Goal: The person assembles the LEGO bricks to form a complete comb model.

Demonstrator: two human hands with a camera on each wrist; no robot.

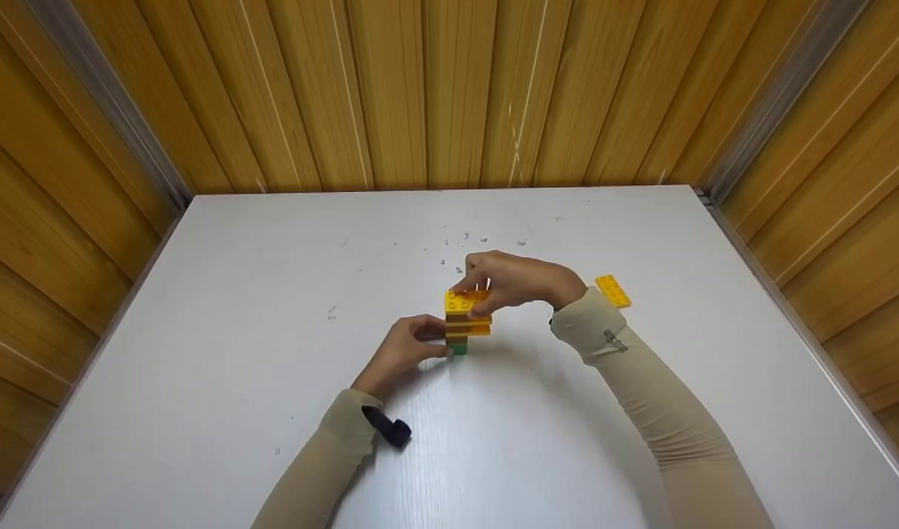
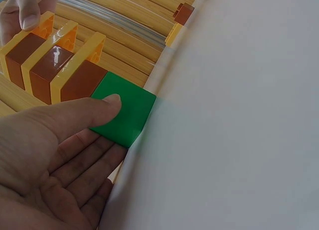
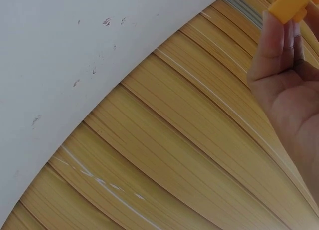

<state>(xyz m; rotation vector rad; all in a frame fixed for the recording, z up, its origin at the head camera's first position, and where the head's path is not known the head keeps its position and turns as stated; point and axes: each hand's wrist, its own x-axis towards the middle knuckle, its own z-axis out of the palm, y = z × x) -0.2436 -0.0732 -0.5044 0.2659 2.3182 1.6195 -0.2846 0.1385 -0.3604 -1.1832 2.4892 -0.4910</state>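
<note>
A small tower of toy building bricks stands on the table, with a green brick (image 2: 130,108) at its base. Above that, brown bricks (image 2: 82,81) alternate with longer yellow plates (image 2: 59,85) that jut out to the right. My left hand (image 1: 403,345) grips the tower's foot, its thumb lying on the green brick in the left wrist view. From above, my right hand (image 1: 519,279) pinches the top yellow plate (image 1: 458,302). The right wrist view catches only part of this yellow plate (image 3: 291,6) at the fingertips.
Another yellow plate (image 1: 612,291) lies on the white table (image 1: 258,294), close to the right sleeve. A brown brick (image 2: 184,13) shows beside it in the left wrist view. Wood-look panels (image 1: 449,95) close off the back and sides.
</note>
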